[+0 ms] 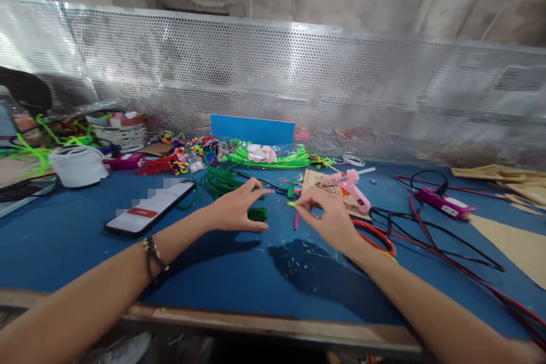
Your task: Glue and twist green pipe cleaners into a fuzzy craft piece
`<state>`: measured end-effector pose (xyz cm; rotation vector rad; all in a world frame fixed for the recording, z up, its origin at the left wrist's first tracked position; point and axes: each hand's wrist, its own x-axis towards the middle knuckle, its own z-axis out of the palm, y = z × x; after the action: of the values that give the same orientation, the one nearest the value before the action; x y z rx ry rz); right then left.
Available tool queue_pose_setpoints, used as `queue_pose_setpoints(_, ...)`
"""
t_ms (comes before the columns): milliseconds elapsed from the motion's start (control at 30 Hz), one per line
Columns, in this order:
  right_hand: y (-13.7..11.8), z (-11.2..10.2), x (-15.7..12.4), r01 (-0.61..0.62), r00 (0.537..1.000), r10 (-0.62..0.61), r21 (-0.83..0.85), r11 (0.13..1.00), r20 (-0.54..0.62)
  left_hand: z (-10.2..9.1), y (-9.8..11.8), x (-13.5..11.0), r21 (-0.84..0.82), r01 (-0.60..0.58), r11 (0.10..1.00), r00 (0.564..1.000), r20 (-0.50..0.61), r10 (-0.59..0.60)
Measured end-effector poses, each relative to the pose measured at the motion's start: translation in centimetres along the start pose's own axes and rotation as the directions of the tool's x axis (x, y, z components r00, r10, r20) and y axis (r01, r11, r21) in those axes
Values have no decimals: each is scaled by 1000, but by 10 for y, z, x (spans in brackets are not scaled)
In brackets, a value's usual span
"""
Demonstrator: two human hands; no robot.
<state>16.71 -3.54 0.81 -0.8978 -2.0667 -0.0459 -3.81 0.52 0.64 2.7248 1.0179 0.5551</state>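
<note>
My left hand (236, 207) is held above the blue table, thumb and fingers spread apart with nothing between them. Behind its fingers shows a dark green bundle (257, 215). To its right, my right hand (328, 217) pinches a small bright green piece (292, 204) between thumb and forefinger; its exact kind is too small to tell. Just below that piece lies a short magenta strip (296, 222). A pink glue gun (353, 187) rests behind my right hand, partly over a printed sheet (313, 178). Coiled dark green cords (219, 183) lie beyond my left hand.
A phone (149, 207) lies at left, near a white cap-like item (79, 166). Bright green strips (273, 158) in plastic sit at the back, before a blue panel (251, 129). A magenta power strip (446, 203) and tangled cables (439, 244) spread at right.
</note>
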Motion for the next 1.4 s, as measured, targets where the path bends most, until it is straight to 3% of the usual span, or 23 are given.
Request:
queue_pose_setpoints(100,-3,6,-2,71,995,-74,34,997,67,4,-9,2,-53,-53,997,979,196,63)
queue_pose_setpoints(233,-11,9,-6,163,985,-165,39,986,48,10,-3,2,-278,-86,957,983,133,127)
queue_pose_setpoints(333,-13,12,-8,192,979,-190,-11,981,70,14,5,0,-398,-85,913,976,150,156)
queue_pose_setpoints(533,-12,19,-8,384,912,-326,-239,892,251,21,11,0,-412,-96,906,972,158,176)
queue_pose_setpoints(900,-16,12,-7,173,896,-128,-70,982,425,19,14,1,-423,-60,904,976,167,143)
queue_pose_setpoints(1033,-16,9,5,215,847,-136,-98,972,514,23,12,1,-426,-71,902,979,142,144)
queue_pose_setpoints(1133,-17,5,9,285,780,-168,-102,953,603,23,13,1,-408,-55,911,977,164,132)
queue_pose_setpoints(1233,-22,-8,11,272,772,-147,-114,955,618,20,15,0,-363,-76,929,976,163,143)
queue_pose_setpoints(1300,-24,-30,12,211,818,-129,-84,974,560,18,17,0,-325,-90,941,974,170,152)
queue_pose_setpoints(1400,-10,-85,21,120,902,-115,14,993,416,16,21,0,-282,-88,955,965,213,152)
